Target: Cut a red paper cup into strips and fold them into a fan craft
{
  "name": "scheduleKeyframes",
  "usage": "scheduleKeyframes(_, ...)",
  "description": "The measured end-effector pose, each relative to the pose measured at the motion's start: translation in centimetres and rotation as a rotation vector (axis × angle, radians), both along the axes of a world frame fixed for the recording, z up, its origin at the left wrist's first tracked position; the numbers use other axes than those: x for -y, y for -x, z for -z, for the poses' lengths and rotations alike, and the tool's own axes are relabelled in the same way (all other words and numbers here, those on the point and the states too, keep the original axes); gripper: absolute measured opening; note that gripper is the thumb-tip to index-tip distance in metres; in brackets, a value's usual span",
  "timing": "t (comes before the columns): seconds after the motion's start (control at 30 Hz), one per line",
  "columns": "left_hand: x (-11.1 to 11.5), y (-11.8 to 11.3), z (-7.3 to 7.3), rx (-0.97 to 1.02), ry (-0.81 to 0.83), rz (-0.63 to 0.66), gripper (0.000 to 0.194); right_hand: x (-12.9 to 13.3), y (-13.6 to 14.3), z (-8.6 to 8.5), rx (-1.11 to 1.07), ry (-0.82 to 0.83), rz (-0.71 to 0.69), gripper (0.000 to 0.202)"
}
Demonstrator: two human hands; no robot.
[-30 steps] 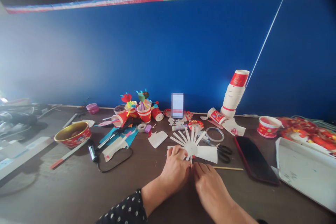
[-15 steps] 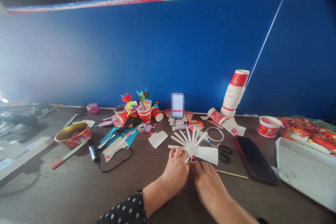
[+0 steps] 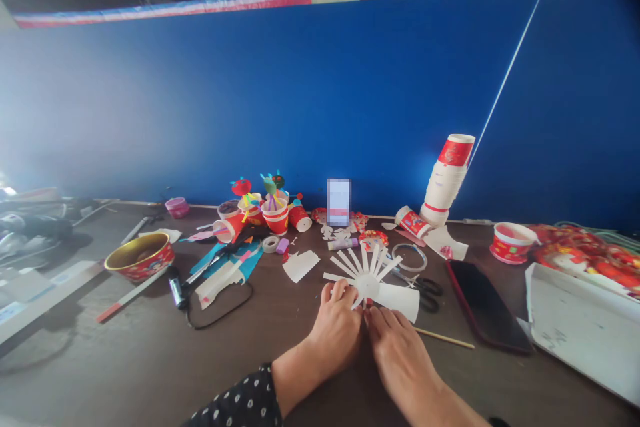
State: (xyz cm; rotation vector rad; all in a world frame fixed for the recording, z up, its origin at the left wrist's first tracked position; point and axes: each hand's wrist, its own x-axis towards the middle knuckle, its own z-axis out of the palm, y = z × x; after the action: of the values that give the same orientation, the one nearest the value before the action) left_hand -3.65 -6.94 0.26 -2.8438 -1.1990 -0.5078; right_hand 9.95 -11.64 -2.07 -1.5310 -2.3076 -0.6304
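Note:
A white paper cup cut into strips [image 3: 368,284] lies splayed flat like a fan round its circular base. One broad uncut panel of it sticks out to the right. My left hand [image 3: 336,321] is closed, fingers curled over the near left strips. From the other side my right hand [image 3: 397,343], also closed, grips the near edge, its fingertips close to the left ones. What exactly the fingertips pinch is hidden behind the hands. A thin wooden stick [image 3: 447,338] pokes out beside my right hand. Black-handled scissors [image 3: 429,293] lie just beyond the broad panel.
To the right are a dark phone [image 3: 487,307] and a white tray [image 3: 585,327]. A leaning stack of paper cups [image 3: 444,180] stands at the back. Decorated cups [image 3: 275,219], a gold-lined bowl [image 3: 143,260], a tape roll [image 3: 271,244] and paper scraps [image 3: 301,265] lie left and behind.
The splayed paper cup has shifted slightly to the right, and the wooden stick has moved a little right and down. Both hands keep nearly the same place and grip.

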Motion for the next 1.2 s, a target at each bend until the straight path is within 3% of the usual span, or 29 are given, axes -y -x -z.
scheduleKeyframes(0.27, 0.0, 0.1, -0.3, 0.013, 0.09, 0.019, 0.021, -0.5, -0.4, -0.4, -0.048, 0.021, -0.016, 0.026)
scheduleKeyframes(0.63, 0.1, -0.4, -0.6, -0.084, 0.004, 0.036, 0.021, -0.4, -0.8, -0.1, 0.059, 0.011, 0.001, 0.036)
scheduleKeyframes(1.0, -1.5, 0.2, 0.8, 0.16, 0.131, 0.092, 0.018, -0.4, -1.1, -0.6, 0.029, 0.053, -0.008, 0.028)
scheduleKeyframes(1.2, -1.9, 0.2, 0.9, 0.191, 0.112, 0.118, 0.016, -0.4, -1.4, -1.0, 0.048, 0.108, -0.021, 0.033)
